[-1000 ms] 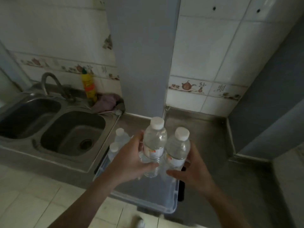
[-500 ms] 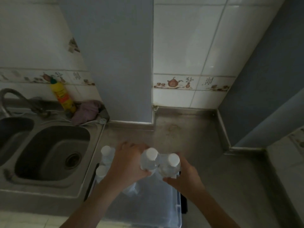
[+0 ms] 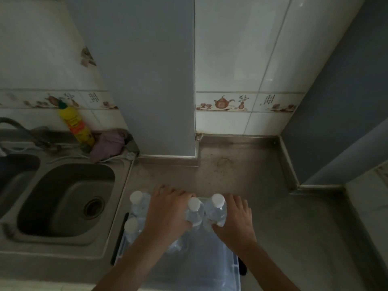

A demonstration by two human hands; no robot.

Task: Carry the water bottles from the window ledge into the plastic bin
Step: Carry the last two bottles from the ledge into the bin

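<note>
A clear plastic bin (image 3: 233, 269) sits on the steel counter in front of me. My left hand (image 3: 168, 213) grips one clear water bottle with a white cap (image 3: 195, 213). Touching it on the right is a second water bottle (image 3: 217, 210), held by my right hand (image 3: 235, 223). Both bottles stand upright, low inside the bin at its far end. Two more water bottles stand in the bin's left side, one farther (image 3: 137, 203) and one nearer (image 3: 131, 227). The bottles' bases are hidden by my hands.
A double steel sink (image 3: 63, 202) with a tap (image 3: 19, 131) lies to the left. A yellow detergent bottle (image 3: 75, 124) and a purple cloth (image 3: 108, 144) sit behind it. A grey pillar (image 3: 147, 80) and tiled wall back the counter (image 3: 273, 217).
Both hands have lowered the two bottles from above the bin down into its far end. The view has tilted downward and shifted right.
</note>
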